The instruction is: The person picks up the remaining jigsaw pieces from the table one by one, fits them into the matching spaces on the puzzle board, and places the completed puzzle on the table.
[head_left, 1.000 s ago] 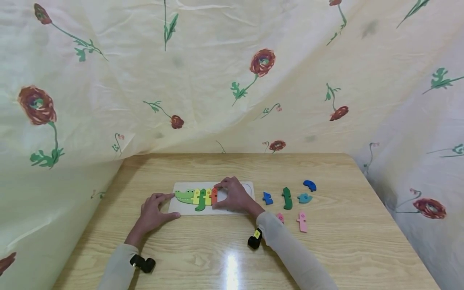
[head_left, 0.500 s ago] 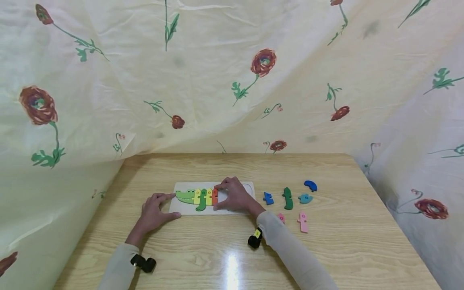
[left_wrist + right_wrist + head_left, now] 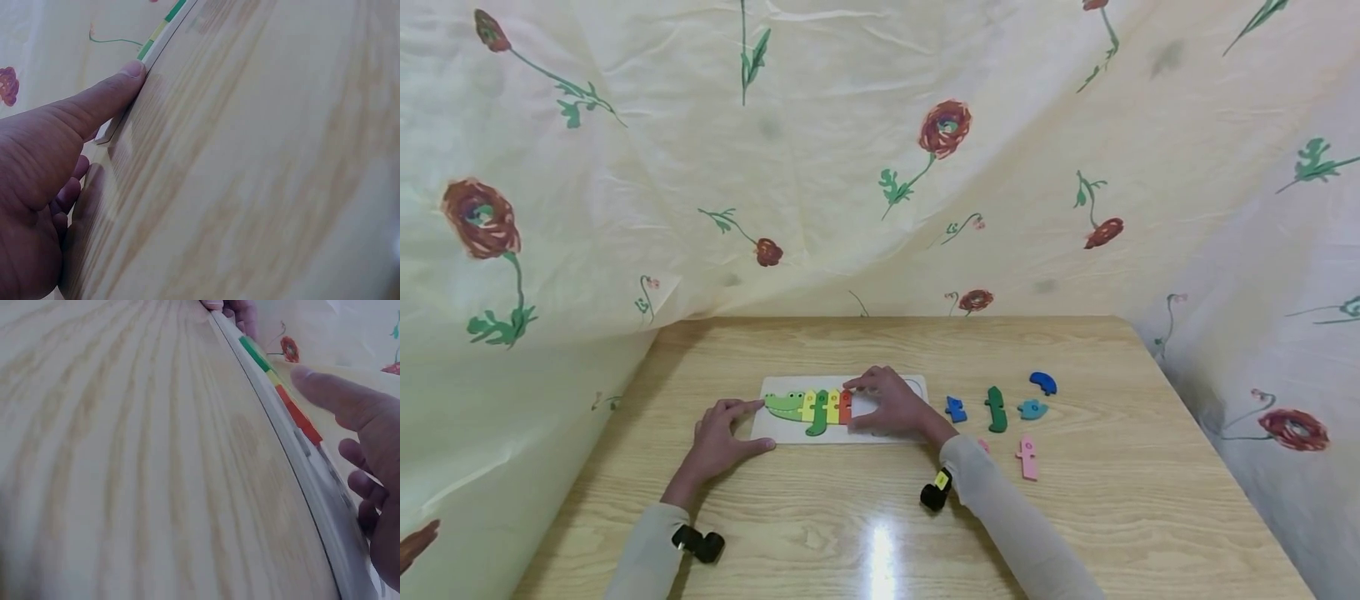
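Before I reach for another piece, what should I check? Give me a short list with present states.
1. Left hand on the board: ok; its thumb touches the edge.
2. Orange piece lined up beside a yellow piece: ok.
3. Orange piece fully seated: cannot tell.
4. Right hand off the orange piece: cannot tell; the thumb shows apart, other fingertip contact is unclear.
5. Loose pieces all in plain sight: not ok; one pink piece is mostly hidden by the right sleeve.
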The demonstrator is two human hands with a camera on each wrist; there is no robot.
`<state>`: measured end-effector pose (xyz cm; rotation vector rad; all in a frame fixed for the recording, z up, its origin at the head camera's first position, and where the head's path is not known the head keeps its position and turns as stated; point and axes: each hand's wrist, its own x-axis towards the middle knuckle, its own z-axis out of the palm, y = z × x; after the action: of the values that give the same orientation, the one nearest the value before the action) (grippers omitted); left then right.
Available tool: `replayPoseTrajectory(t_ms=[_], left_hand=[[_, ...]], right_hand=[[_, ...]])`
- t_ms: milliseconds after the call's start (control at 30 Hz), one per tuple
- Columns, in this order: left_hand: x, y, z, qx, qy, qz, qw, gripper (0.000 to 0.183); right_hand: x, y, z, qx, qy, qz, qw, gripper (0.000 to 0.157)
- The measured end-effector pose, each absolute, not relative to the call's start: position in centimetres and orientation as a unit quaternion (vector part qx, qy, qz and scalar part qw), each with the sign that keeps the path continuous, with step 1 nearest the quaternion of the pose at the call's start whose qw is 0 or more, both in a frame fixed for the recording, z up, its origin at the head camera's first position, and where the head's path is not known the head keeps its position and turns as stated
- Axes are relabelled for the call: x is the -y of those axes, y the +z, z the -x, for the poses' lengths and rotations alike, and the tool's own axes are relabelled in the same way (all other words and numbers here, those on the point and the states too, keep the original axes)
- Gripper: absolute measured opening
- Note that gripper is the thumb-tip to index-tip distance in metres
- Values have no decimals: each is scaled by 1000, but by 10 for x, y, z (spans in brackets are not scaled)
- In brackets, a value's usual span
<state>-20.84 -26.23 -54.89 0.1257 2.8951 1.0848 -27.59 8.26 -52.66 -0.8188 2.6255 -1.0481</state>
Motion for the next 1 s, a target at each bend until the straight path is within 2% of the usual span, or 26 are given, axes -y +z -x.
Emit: replayPoseTrajectory(t_ms=[300, 633, 1000], left_hand=[[261, -547, 208, -934, 355, -36, 30, 89], [260, -548, 207, -934, 353, -37, 30, 90], [261, -548, 207, -936, 350, -42, 27, 91]], right_hand=[[-96, -508, 277, -862, -376, 329, 84, 62], [-112, -475, 263, -842, -388, 365, 83, 61], [-153, -448, 237, -868, -373, 325, -31, 56]])
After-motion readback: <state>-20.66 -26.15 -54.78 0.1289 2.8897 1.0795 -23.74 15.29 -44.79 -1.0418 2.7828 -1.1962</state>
